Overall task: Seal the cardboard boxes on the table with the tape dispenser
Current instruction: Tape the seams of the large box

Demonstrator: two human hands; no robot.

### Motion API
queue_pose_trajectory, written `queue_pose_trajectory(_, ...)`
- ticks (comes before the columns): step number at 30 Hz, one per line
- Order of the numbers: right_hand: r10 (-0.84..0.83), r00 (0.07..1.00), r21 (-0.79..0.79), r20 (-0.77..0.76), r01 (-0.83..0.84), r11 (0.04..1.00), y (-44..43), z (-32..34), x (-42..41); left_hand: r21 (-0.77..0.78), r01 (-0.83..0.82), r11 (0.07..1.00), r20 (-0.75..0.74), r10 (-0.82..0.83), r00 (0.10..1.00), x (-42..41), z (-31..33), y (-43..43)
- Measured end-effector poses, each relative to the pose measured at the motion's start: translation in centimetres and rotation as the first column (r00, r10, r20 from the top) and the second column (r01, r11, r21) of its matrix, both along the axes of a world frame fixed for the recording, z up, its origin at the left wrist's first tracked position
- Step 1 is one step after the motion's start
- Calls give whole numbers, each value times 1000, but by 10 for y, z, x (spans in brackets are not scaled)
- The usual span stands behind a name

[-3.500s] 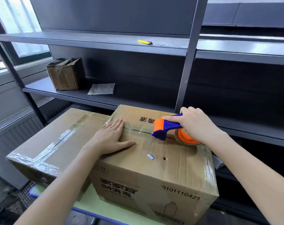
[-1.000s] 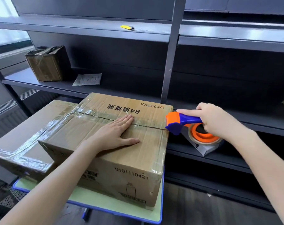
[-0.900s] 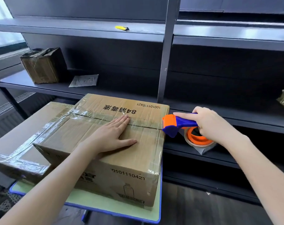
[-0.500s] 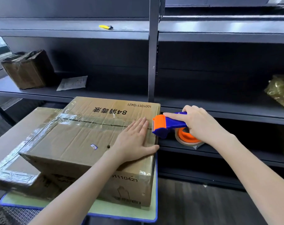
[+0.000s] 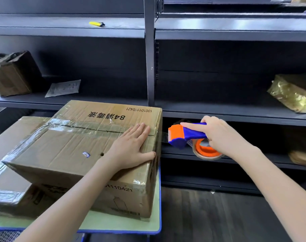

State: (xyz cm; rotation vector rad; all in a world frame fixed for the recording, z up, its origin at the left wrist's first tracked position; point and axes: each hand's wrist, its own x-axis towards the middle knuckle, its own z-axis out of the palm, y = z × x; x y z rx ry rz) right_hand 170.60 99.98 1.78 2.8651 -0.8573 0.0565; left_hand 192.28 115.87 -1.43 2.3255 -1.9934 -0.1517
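Note:
A printed cardboard box [image 5: 75,147] stands on the pale green table [image 5: 154,219], with clear tape along its top seam. My left hand [image 5: 131,145] lies flat on the box top at its right end, fingers spread over the tape. My right hand [image 5: 218,135] grips the blue and orange tape dispenser [image 5: 185,135] just off the box's right edge, in the air. A short strip of tape stretches from the box edge to the dispenser's head. A second taped cardboard box [image 5: 7,154] lies lower on the left, partly under the first.
Dark metal shelving [image 5: 149,55] runs behind the table. On it sit a small brown box [image 5: 12,74], a paper packet [image 5: 63,88], a yellow utility knife [image 5: 96,23] and a gold foil bundle [image 5: 294,93]. Dark wooden floor [image 5: 210,215] lies to the right.
The dispenser ran right along the seam and past the box's right edge. My left hand slid right along the top to the box's right end. The view shifted right.

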Motion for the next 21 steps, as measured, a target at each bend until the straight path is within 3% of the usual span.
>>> queue_pose_trajectory(10,-13,999,-45,-46,11,999,-2,-3,-1,-32,5,999,-44,-7,999,-1,1,0)
queue_pose_trajectory(21,53,979,-40,-197,-62,997,17,14,27,-20,22,1000,-2,-22,1000,-1,2,-1)
